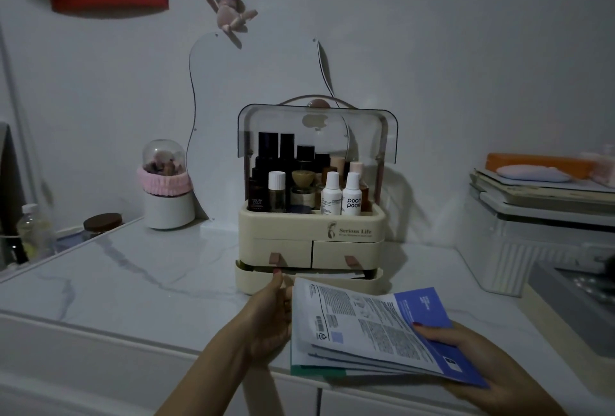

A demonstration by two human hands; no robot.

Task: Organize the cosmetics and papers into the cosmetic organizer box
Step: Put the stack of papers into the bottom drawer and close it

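Filing the papers was judged to be the step in hand, since the cosmetics (309, 186) already stood upright in the top tray of the cosmetic organizer box (311, 215) under its raised clear lid (317, 126).

Counter (133, 269): marbled white top; it carried the box at centre rear, against the wall.

Box: cream body. Two upper drawers (312, 253) sat flush and shut. The wide bottom drawer (307, 279) stood pulled out a little, with a pale sheet edge visible in its gap. How much room was left inside could not be told.

Papers (372, 329): a stack of printed leaflets, the top one white with a blue panel. It was held low over the counter's near edge, just in front of the bottom drawer, its far corner close to the drawer front but apart from it.

Right hand (466, 349): it gripped the stack at its near right side, thumb on top, fingers under.

Left hand (273, 312): it lay alongside the stack's left edge, fingers stretched forward, fingertip at or just short of the drawer front. Contact could not be confirmed; no curl round anything was seen.

Next move, as a judgement: the drawer would need drawing out further by the left hand, then the stack levelled and slid in flat. Risk noted: loose sheets may fan or catch on the drawer lip.
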